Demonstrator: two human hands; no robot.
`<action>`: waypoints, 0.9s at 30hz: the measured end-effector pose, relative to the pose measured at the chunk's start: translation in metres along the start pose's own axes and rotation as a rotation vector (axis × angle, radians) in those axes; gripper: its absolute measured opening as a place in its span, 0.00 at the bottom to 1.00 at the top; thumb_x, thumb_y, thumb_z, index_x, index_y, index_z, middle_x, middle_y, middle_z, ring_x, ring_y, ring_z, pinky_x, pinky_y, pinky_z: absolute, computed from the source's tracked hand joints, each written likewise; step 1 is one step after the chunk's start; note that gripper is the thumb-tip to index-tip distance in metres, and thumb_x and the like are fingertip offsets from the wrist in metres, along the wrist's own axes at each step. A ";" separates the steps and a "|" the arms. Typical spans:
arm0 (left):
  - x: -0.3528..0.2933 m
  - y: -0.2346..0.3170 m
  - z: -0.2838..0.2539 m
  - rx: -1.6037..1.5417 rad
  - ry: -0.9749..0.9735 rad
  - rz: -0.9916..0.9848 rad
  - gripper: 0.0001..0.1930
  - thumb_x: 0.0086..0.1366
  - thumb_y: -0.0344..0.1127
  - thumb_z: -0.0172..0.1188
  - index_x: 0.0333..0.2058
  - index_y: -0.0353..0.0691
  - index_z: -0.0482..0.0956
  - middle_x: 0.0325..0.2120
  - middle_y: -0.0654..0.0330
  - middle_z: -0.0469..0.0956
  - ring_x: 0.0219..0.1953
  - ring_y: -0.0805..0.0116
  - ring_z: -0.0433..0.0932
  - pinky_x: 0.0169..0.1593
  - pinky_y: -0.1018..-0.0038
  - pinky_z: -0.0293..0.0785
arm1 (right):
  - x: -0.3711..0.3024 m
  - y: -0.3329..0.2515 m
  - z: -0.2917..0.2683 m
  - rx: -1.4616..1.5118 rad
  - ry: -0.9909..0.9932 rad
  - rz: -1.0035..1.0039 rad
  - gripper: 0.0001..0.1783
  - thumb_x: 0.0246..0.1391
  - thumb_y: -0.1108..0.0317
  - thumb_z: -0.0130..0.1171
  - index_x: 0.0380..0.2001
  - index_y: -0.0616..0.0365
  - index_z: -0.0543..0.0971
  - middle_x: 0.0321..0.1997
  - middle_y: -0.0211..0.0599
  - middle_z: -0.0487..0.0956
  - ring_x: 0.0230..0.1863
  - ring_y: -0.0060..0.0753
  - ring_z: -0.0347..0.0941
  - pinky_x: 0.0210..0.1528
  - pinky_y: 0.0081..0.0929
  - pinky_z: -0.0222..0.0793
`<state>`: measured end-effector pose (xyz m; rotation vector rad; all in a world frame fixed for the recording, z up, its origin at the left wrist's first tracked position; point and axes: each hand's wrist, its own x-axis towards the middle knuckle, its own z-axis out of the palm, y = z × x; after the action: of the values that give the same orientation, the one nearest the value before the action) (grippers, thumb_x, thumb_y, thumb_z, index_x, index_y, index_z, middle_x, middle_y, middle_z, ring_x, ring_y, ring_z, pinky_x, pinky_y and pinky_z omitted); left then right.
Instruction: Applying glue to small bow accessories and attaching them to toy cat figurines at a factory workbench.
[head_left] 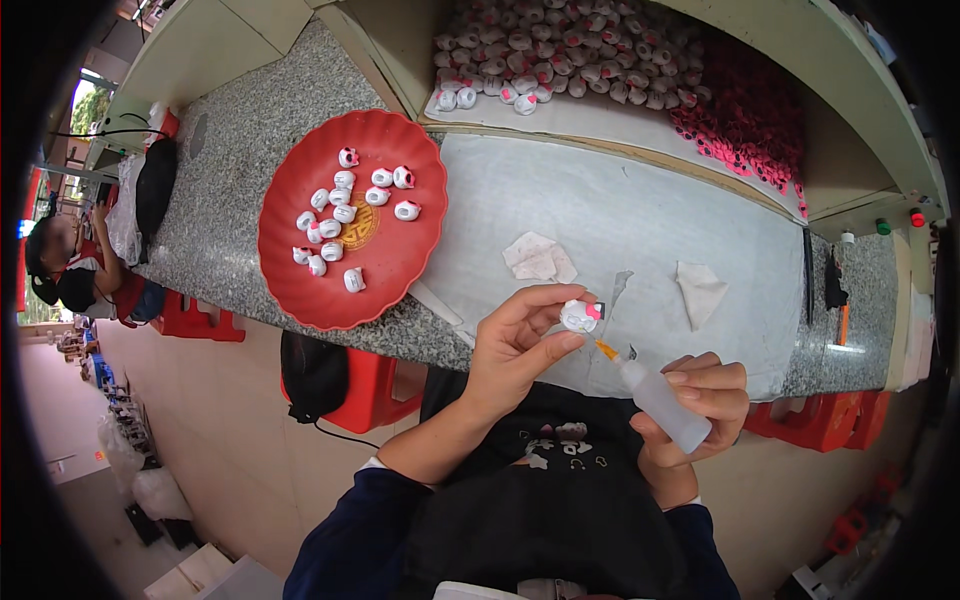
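Note:
My left hand (520,345) pinches a small white figurine head (579,316) with a pink bow between thumb and fingers. In my right hand (700,405) is a translucent white squeeze bottle (660,400), tilted so that its orange-tipped nozzle (606,349) points up and left. The nozzle tip is just below the figurine head and close to my left thumb; whether it touches cannot be made out. To the left, a red scalloped plate (290,290) holds several more white heads (330,228), some with pink parts showing.
A white sheet covers the worktop (480,200), with two crumpled cloths (540,258) on it. Behind, a shelf holds a heap of white heads (570,50) and a pile of pink pieces (745,120). Red stools (370,400) stand below. Another person (80,260) is at far left.

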<state>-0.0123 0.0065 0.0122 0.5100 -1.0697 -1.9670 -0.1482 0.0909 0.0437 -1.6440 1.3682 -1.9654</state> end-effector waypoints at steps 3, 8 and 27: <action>0.000 0.000 0.001 0.028 0.047 0.005 0.18 0.48 0.21 0.53 0.40 0.32 0.64 0.38 0.51 0.68 0.40 0.67 0.70 0.44 0.74 0.65 | 0.000 -0.001 0.000 0.001 -0.010 0.014 0.25 0.22 0.73 0.69 0.27 0.57 0.67 0.29 0.36 0.67 0.22 0.27 0.65 0.22 0.20 0.64; -0.001 0.000 0.002 -0.033 0.049 -0.028 0.18 0.48 0.22 0.53 0.40 0.32 0.64 0.38 0.51 0.69 0.40 0.68 0.70 0.45 0.75 0.64 | 0.000 0.000 0.005 -0.103 0.087 -0.011 0.22 0.29 0.62 0.67 0.25 0.55 0.64 0.25 0.32 0.65 0.20 0.22 0.61 0.22 0.16 0.61; 0.002 -0.004 0.001 0.148 -0.029 0.121 0.17 0.49 0.20 0.53 0.41 0.32 0.67 0.37 0.57 0.67 0.41 0.72 0.66 0.45 0.78 0.61 | -0.001 0.001 0.006 -0.084 0.073 0.000 0.22 0.29 0.62 0.67 0.26 0.55 0.64 0.25 0.31 0.65 0.20 0.22 0.62 0.22 0.17 0.62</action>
<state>-0.0162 0.0062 0.0091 0.4851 -1.2424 -1.8035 -0.1429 0.0875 0.0419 -1.6226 1.4962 -2.0126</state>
